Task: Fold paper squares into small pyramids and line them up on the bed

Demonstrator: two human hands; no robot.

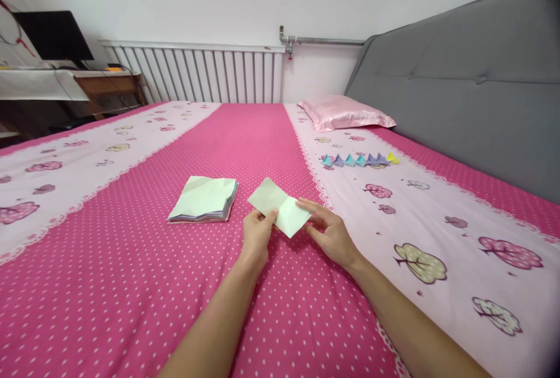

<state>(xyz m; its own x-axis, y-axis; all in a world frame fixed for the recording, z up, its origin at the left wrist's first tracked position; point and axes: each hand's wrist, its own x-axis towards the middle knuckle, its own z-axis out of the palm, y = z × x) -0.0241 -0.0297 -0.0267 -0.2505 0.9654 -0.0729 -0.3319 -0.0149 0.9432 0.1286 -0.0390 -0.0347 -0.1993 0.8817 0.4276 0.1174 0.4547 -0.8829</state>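
Note:
A pale green sheet of paper [292,214], creased down its middle, is held up between my two hands above the pink bed cover. My left hand [258,232] pinches its lower left edge, thumb on top near the crease. At the right corner, my right hand [330,229] has its fingers behind and along the edge, with the thumb below. To the left of my left hand lies a stack of square paper sheets [203,198], a pale green one on top. Several small folded paper pieces [350,160] in blue, purple and yellow stand in a row at the right.
The bed cover [144,284] is pink with white dots and tree-print bands. A pink pillow [345,112] lies at the far right against a grey headboard [459,69]. Behind the bed are a white radiator [196,72] and a desk with a monitor [55,37].

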